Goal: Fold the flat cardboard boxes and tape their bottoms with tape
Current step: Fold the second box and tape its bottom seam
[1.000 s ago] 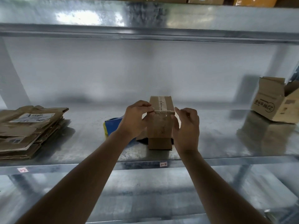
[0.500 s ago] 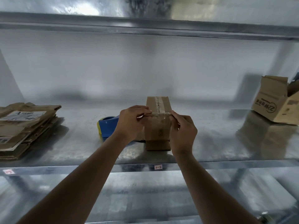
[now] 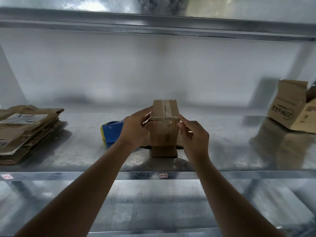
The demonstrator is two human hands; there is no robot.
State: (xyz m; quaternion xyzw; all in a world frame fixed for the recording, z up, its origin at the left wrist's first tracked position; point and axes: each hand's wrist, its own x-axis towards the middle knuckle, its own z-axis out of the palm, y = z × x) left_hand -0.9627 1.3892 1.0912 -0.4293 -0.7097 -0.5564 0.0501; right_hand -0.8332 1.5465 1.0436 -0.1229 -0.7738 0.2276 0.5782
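On the metal shelf (image 3: 68, 156), the small box (image 3: 163, 132) is gripped at its taped top edge by left hand (image 3: 136, 129) and right hand (image 3: 194, 135).

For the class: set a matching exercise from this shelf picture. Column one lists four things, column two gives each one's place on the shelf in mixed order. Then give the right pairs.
Things:
1. stack of flat cardboard boxes
2. blue tape dispenser
3. small box
4. open printed box

Places:
A. far right of the shelf
B. middle, between the left hand and right hand
C. far left of the shelf
D. just behind the left hand

Pairs: 1-C, 2-D, 3-B, 4-A
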